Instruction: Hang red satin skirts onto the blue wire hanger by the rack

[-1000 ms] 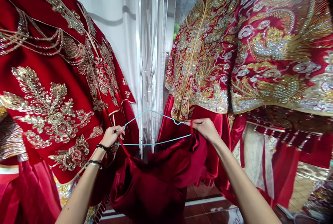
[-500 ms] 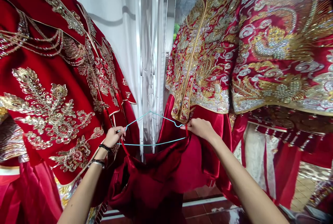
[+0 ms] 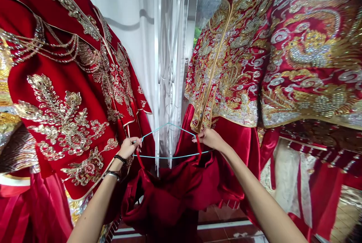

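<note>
A pale blue wire clothes hanger (image 3: 170, 157) is spread between my hands, its bare hook pointing up. My left hand (image 3: 130, 148), with dark beads and a bangle on the wrist, is closed on the hanger's left shoulder. At the right shoulder my right hand (image 3: 209, 139) pinches the hanger by a thin red strap (image 3: 198, 148). The strap loops over the wire there; another strap (image 3: 140, 161) hangs by the left end. Below them a dark red satin garment (image 3: 169, 190) droops in folds. Its lower part is lost in shadow.
A red jacket (image 3: 93, 84) with silver beadwork hangs close on the left. To the right hang gold-embroidered red jackets (image 3: 226, 69) over red skirts. Behind the hanger stands a white folding metal gate (image 3: 158, 47) beside a white curtain (image 3: 127, 13). Dark red tiles (image 3: 212, 231) cover the floor.
My right hand has moved inward along the hanger, and the right strap now sits further in on the shoulder wire. My left hand keeps its grip. The whole view has shifted slightly.
</note>
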The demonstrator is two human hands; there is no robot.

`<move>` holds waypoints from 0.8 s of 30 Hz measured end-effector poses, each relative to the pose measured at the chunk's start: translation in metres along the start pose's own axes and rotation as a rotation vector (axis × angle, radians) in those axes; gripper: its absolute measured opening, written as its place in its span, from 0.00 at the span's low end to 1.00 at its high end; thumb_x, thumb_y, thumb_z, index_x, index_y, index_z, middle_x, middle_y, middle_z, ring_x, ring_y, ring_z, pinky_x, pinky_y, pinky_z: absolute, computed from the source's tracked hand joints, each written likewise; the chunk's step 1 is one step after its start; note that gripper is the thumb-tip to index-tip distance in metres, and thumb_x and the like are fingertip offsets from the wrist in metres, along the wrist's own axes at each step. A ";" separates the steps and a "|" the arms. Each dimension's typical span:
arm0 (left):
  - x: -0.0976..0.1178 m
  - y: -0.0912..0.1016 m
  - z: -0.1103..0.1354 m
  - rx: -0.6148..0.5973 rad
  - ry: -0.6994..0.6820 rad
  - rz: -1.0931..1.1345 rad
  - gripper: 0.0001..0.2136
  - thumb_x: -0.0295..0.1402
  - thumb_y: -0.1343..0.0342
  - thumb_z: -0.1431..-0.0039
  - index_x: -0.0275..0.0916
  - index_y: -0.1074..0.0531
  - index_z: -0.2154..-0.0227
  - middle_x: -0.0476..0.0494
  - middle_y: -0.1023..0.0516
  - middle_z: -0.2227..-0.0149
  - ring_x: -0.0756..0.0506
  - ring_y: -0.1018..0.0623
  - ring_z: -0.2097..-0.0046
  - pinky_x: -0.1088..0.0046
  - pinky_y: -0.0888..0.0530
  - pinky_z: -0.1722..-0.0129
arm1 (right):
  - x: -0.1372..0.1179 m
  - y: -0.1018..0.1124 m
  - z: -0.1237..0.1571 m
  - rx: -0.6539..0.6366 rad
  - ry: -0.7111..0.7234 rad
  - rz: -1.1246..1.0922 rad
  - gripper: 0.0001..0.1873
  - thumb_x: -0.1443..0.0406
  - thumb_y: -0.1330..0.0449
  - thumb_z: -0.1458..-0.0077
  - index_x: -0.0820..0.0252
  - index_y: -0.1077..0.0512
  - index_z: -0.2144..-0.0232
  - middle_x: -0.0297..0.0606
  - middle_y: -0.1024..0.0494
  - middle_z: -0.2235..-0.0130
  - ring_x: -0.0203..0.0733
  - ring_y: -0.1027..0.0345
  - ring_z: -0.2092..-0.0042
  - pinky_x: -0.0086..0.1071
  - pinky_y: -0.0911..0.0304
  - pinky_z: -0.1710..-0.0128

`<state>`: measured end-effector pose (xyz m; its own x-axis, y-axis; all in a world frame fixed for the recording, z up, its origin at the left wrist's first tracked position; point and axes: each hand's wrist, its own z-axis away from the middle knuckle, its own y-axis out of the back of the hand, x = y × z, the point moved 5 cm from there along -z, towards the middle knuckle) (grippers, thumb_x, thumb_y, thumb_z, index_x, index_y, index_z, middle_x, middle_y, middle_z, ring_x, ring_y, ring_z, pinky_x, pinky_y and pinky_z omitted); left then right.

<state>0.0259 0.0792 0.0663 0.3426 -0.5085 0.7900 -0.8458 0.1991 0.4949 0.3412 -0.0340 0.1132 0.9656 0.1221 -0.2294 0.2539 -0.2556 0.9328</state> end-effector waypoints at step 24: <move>0.004 -0.006 0.115 0.487 -0.065 -0.119 0.10 0.40 0.46 0.50 0.44 0.26 0.65 0.40 0.26 0.59 0.41 0.32 0.51 0.66 0.40 0.47 | -0.020 -0.025 0.005 0.114 -0.199 0.392 0.19 0.66 0.52 0.49 0.62 0.34 0.54 0.50 0.28 0.56 0.51 0.36 0.54 0.39 0.42 0.61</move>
<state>-0.0146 -0.0201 0.0249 0.4352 -0.5580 0.7066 -0.9003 -0.2693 0.3418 0.3160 -0.0349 0.0932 0.9790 -0.1893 0.0761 -0.1398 -0.3508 0.9259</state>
